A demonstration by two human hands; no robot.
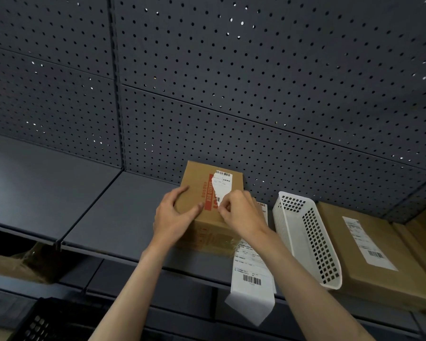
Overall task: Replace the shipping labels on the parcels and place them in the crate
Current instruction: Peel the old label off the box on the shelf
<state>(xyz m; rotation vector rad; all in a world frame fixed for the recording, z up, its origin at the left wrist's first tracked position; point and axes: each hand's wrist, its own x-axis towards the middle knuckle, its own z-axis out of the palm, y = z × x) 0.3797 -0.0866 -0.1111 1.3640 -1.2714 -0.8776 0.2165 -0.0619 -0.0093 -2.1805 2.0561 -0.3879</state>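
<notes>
Box (213, 193) on grey shelf (113, 212), long axis running away toward pegboard (256, 94), label face up. Left hand (175, 215) clamped over near-left corner. Right hand (241, 212) pinching torn label (223, 184), partly peeled. Label strip (252, 274) hanging over shelf edge just right. White basket (305, 232) beside, more boxes (369, 249) further right.

We face a dark grey pegboard wall (256, 70) — dim light pricks its holes — above a matching metal shelf (47, 183).
</notes>
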